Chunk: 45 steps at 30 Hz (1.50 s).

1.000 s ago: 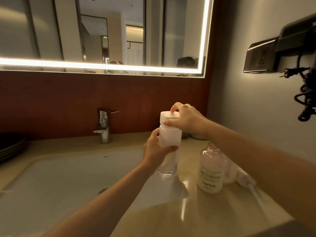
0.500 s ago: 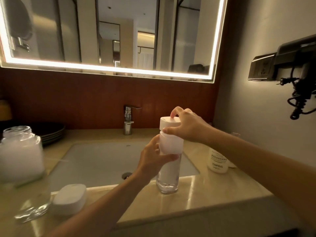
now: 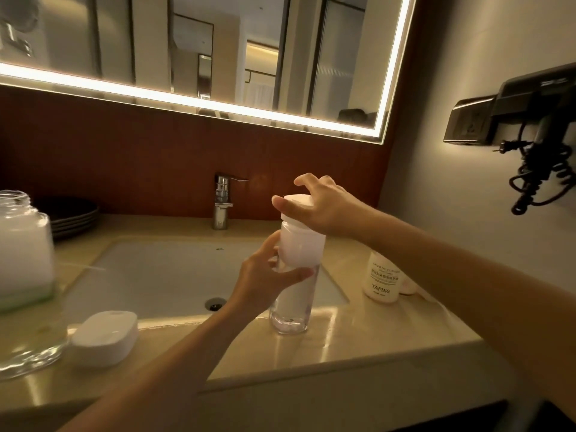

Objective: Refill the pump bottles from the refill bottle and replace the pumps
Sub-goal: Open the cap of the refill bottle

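Little has shifted: right hand (image 3: pixel 321 210) still pinches the white pump top (image 3: pixel 296 201) of the tall clear glass bottle (image 3: pixel 293 300), left hand (image 3: pixel 265 282) gripping its body, at the front edge of the beige counter (image 3: pixel 374 335) (filled, seemingly; the neck of the squat white labelled bottle (image 3: pixel 381 275) is hidden).

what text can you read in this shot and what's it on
"YAPING": white labelled bottle by the wall.
Finer lines above it on that label: too blurred to read.
Mark on the sink wall: too small to read.
Clear bottle and its white cap: no text.
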{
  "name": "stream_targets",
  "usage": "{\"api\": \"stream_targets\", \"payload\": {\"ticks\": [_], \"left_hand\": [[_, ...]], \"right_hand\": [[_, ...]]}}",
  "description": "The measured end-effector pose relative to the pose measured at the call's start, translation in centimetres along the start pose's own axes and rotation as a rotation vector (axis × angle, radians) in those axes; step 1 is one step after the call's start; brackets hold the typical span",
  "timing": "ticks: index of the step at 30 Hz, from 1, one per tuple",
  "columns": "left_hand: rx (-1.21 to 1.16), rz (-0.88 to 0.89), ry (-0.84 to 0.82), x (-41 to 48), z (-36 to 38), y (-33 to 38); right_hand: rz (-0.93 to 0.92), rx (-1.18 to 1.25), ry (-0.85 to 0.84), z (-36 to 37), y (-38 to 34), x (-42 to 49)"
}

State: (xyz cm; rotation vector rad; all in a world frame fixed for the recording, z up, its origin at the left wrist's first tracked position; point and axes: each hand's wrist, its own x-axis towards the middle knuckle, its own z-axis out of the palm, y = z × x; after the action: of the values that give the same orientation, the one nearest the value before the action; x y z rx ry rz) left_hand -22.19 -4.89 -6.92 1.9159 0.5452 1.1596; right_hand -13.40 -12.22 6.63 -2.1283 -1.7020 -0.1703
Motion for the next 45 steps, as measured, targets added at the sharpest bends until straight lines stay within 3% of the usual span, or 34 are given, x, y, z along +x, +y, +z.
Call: {"api": "stream_targets", "payload": {"ticks": [4,10,15,18,20,25,32,35,38,40,45], "left_hand": [[0.01,0.008,-0.004,0.0,-0.1,0.3],[-0.011,-0.011,-0.005,-0.1,-0.1,0.0],[-0.006,-0.013,-0.002,0.0,-0.1,0.2],[-0.012,-0.023,0.005,-0.1,-0.1,0.1],[-0.011,-0.023,0.005,-0.1,-0.1,0.2],[-0.012,-0.029,0.003,0.0,-0.1,0.1],[-0.022,-0.027,0.0,-0.1,-0.2,0.3],[-0.013,-0.022,-0.002,-0.1,-0.2,0.3],[-0.009,-0.023,-0.008,-0.2,-0.2,0.4],[-0.012,-0.017,-0.007,-0.2,-0.2,0.5],[-0.018,-0.025,-0.007,-0.3,-0.2,0.5]], "right_hand": [[-0.042,-0.193,0.027,0.5,0.0,0.5],[-0.069,0.126,-0.087,-0.1,0.3,1.1],[-0.006,-0.305,-0.076,-0.3,-0.5,0.8],[-0.041,-0.41,0.01,0.0,-0.4,0.6],[-0.12,-0.391,0.023,0.0,-0.2,0.6],[-0.13,0.012,-0.106,-0.3,-0.1,0.9],[-0.051,-0.38,-0.019,-0.5,-0.3,1.1],[-0.165,-0.33,-0.066,-0.3,-0.1,0.8],[-0.154,-0.02,-0.218,-0.7,0.3,1.2],[-0.166,0.06,-0.27,-1.1,0.4,1.5],[-0.133,-0.246,-0.132,-1.2,0.4,1.4]]}}
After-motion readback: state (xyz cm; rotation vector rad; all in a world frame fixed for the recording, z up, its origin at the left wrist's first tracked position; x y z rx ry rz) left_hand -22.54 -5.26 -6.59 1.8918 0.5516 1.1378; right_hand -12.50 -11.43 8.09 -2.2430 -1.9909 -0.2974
